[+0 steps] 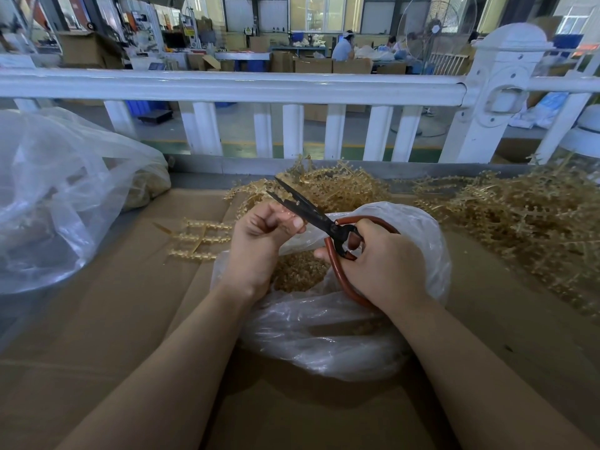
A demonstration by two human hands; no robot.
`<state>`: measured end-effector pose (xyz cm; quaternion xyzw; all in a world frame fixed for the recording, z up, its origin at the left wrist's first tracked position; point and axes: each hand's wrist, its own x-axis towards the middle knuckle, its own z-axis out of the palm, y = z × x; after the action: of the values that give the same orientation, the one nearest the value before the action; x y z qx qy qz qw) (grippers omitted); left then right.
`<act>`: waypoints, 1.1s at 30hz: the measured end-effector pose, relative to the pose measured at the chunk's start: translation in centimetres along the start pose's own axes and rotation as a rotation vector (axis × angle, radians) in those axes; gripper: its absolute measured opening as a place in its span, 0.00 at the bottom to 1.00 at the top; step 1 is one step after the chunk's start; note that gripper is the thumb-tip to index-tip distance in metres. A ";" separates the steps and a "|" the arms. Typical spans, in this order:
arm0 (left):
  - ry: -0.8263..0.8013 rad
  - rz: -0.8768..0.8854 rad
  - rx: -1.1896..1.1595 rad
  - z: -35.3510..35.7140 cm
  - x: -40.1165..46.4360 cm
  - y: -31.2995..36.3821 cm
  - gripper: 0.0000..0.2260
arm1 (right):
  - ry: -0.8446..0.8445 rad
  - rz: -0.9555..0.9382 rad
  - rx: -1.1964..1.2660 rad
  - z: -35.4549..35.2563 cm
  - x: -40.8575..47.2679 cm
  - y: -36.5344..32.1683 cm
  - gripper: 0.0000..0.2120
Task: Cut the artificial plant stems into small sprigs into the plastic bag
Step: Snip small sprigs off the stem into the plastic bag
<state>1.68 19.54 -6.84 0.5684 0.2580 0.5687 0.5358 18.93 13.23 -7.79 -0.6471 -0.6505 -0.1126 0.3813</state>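
My right hand [383, 261] grips the red-brown handles of black scissors [305, 206], whose blades stand slightly apart and point up-left. My left hand [263, 235] is curled just left of the blades, over the open clear plastic bag [328, 332]; whether it pinches a small piece I cannot tell. Tan cut sprigs [298, 271] lie inside the bag. A tan artificial stem [198, 237] with short side branches lies on the cardboard left of my left hand. More stems [328, 186] are heaped behind the bag.
A big pile of tan stems [519, 216] fills the right side. A large clear bag [58, 196] sits at the left. Brown cardboard [130, 319] covers the worktop. A white railing [292, 86] runs across behind it.
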 end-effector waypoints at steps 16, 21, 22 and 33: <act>0.038 0.007 0.027 0.2 0.1 0.0 0.06 | -0.005 0.009 -0.004 -0.4 0.2 -0.3 0.26; -0.011 -0.002 -0.051 0.1 0.2 0.0 0.03 | -0.027 0.038 0.045 0.3 0.1 0.3 0.28; -0.018 -0.009 -0.090 0.0 0.3 0.1 0.02 | -0.034 0.047 0.060 0.4 0.0 0.5 0.30; 0.021 -0.122 -0.272 0.0 0.4 0.4 0.20 | -0.012 0.106 0.105 0.7 0.0 1.0 0.33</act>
<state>1.60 19.77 -6.37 0.4678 0.2184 0.5705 0.6387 19.62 13.82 -8.59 -0.6606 -0.6225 -0.0538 0.4162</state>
